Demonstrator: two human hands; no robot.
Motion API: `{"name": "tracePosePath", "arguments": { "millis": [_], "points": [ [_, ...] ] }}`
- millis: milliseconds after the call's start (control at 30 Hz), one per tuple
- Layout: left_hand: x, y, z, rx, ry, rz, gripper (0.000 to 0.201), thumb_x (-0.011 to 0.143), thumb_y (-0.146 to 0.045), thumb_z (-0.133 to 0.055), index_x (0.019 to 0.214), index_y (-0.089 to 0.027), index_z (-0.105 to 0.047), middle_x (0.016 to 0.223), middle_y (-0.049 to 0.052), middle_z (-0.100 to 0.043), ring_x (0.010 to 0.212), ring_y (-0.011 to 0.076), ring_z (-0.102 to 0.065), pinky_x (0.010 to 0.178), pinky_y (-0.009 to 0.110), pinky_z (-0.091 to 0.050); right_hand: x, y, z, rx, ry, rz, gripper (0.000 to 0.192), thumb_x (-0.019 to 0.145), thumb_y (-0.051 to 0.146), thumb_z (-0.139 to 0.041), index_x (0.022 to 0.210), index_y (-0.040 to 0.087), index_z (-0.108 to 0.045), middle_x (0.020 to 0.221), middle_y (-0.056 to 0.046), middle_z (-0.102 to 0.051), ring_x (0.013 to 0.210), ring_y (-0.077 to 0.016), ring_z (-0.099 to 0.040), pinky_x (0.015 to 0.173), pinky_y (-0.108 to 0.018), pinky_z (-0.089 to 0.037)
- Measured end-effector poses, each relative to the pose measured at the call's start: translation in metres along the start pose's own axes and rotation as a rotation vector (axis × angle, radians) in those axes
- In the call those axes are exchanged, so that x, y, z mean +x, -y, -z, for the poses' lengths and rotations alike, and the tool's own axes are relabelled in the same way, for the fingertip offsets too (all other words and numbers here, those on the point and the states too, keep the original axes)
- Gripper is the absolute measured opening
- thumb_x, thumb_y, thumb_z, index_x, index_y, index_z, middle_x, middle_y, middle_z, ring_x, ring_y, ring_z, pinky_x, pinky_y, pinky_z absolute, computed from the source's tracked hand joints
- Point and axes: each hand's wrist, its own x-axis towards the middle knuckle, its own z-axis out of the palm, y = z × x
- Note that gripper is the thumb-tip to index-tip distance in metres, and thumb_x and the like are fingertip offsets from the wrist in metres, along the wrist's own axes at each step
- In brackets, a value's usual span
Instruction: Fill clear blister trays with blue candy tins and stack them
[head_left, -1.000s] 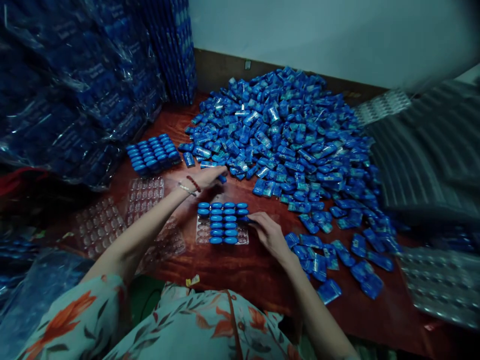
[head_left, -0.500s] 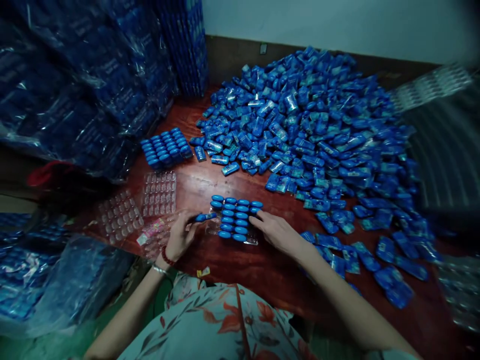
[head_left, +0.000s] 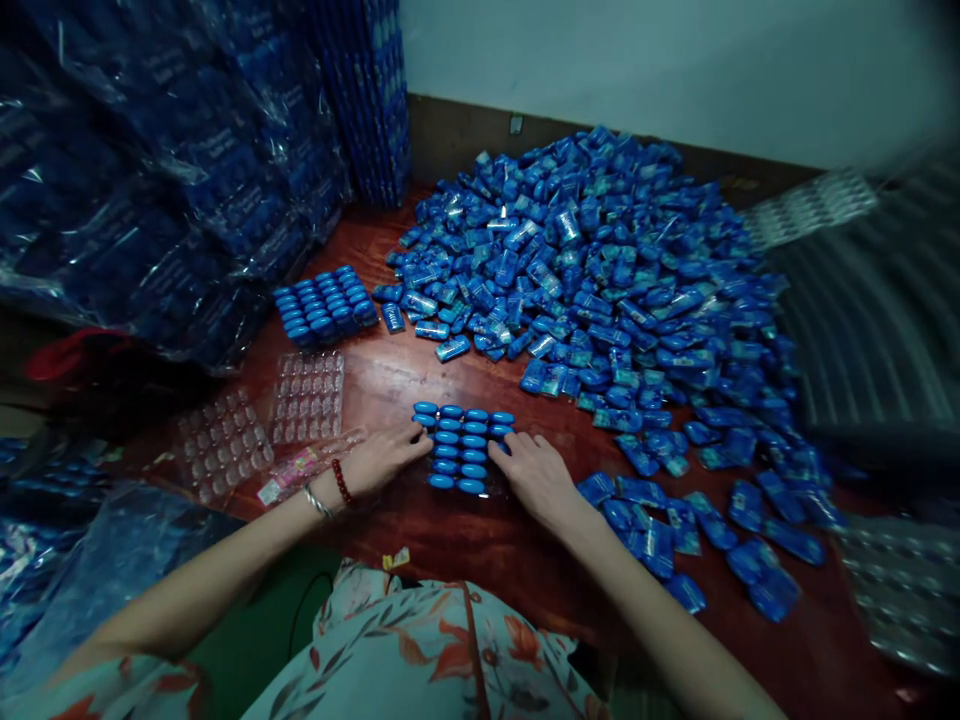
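Note:
In front of me, several glossy blue oval pieces (head_left: 460, 452) stand in close rows in a clear moulded tray (head_left: 484, 493), most of which they cover. My left hand (head_left: 390, 450) is at the left side of these rows, its fingers pinched on a blue oval piece in the second row from the back. On the right side, my right hand (head_left: 536, 475) has its thumb and fingers curled against the end piece of the same row. Its fingertips are partly hidden.
A large heap of blue wrapped packs (head_left: 600, 270) spreads over the red-brown table (head_left: 397, 375). A second filled block (head_left: 326, 305) sits back left, near two clear trays (head_left: 307, 397). Plastic-wrapped blue stacks (head_left: 172, 170) rise at left. A striped dark cloth (head_left: 877, 310) is at right.
My left hand has moved right, bringing the blue oval piece from beside the block to its left edge. My right hand stays at the right edge, slightly lower. The view has shifted a little.

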Motion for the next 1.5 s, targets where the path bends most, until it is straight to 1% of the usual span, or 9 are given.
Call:
{"name": "tracePosePath", "arguments": {
  "millis": [267,467,600,700,767,967,1133,1300,1500],
  "points": [
    [0.014,-0.017,-0.021,0.067,-0.236,-0.010,0.037,0.087,-0.010,-0.035,0.120,-0.022,-0.047,0.105,0.009,-0.056,0.088,0.0178,-0.055,0.072,0.029,-0.049,-0.018,0.001,0.001,-0.109,-0.005,-0.148,0.033,0.082,0.006,-0.045,0.108,0.022,-0.059,0.095,-0.011,-0.063,0.082,-0.0206,-0.058,0.070,-0.031,-0.039],
    [0.050,-0.004,-0.004,-0.130,-0.507,0.228,0.026,0.092,-0.023,-0.037,0.108,-0.019,-0.057,0.094,0.008,-0.054,0.084,0.0165,-0.053,0.075,0.028,-0.046,-0.032,-0.031,0.001,-0.013,-0.180,-0.297,0.044,0.083,0.012,-0.046,0.123,0.027,-0.052,0.095,-0.006,-0.067,0.065,-0.0159,-0.061,0.054,-0.026,-0.038],
    [0.118,0.035,0.015,-0.004,-0.307,0.361,0.025,0.092,-0.026,-0.039,0.104,-0.014,-0.057,0.100,0.011,-0.056,0.093,0.0196,-0.054,0.081,0.030,-0.044,0.012,-0.080,0.007,0.202,-0.407,-0.415,0.026,0.091,0.026,-0.041,0.107,0.024,-0.062,0.098,-0.005,-0.067,0.085,-0.0201,-0.063,0.068,-0.028,-0.045],
    [0.156,0.051,0.020,0.195,-0.024,0.432,0.025,0.083,-0.029,-0.055,0.099,-0.009,-0.060,0.100,0.016,-0.058,0.096,0.0270,-0.053,0.081,0.036,-0.042,0.054,-0.113,0.009,0.249,-0.301,-0.439,0.026,0.088,0.025,-0.048,0.110,0.020,-0.060,0.104,-0.008,-0.064,0.098,-0.0234,-0.059,0.079,-0.031,-0.045],
    [0.166,0.052,0.019,0.233,0.026,0.437,0.028,0.080,-0.032,-0.059,0.096,-0.009,-0.061,0.098,0.017,-0.058,0.097,0.0299,-0.052,0.081,0.039,-0.041,0.070,-0.124,0.007,0.241,-0.193,-0.440,0.032,0.085,0.026,-0.054,0.116,0.019,-0.056,0.109,-0.010,-0.060,0.103,-0.0247,-0.056,0.080,-0.032,-0.044],
    [0.169,0.056,0.012,0.211,0.025,0.362,0.036,0.084,-0.039,-0.052,0.106,-0.011,-0.057,0.108,0.017,-0.052,0.101,0.0297,-0.051,0.081,0.037,-0.041,0.068,-0.117,0.000,0.250,-0.041,-0.399,0.042,0.083,0.035,-0.059,0.121,0.021,-0.049,0.113,-0.011,-0.050,0.102,-0.0235,-0.055,0.078,-0.031,-0.044],
    [0.183,0.063,0.009,0.111,0.116,0.244,0.031,0.078,-0.026,-0.059,0.107,-0.014,-0.055,0.106,0.012,-0.052,0.083,0.0216,-0.059,0.068,0.030,-0.045,0.053,-0.103,-0.002,0.274,-0.123,-0.302,0.043,0.086,0.027,-0.054,0.126,0.018,-0.045,0.120,-0.013,-0.045,0.105,-0.0219,-0.052,0.083,-0.032,-0.045],
    [0.147,0.062,0.018,0.069,0.020,0.234,0.028,0.085,-0.025,-0.048,0.110,-0.013,-0.052,0.108,0.013,-0.051,0.087,0.0206,-0.058,0.075,0.032,-0.046,0.044,-0.092,-0.011,0.136,-0.130,-0.161,0.044,0.082,0.018,-0.057,0.125,0.021,-0.049,0.121,-0.013,-0.048,0.111,-0.0270,-0.047,0.086,-0.040,-0.044],
    [0.029,0.026,0.031,-0.379,-0.510,0.345,0.028,0.083,-0.035,-0.056,0.106,-0.019,-0.057,0.096,0.004,-0.048,0.066,0.0105,-0.054,0.059,0.024,-0.049,0.055,-0.090,-0.021,0.091,-0.169,-0.176,0.042,0.080,0.004,-0.041,0.118,0.017,-0.054,0.119,-0.016,-0.053,0.107,-0.0261,-0.050,0.087,-0.041,-0.043]
  ]
}}
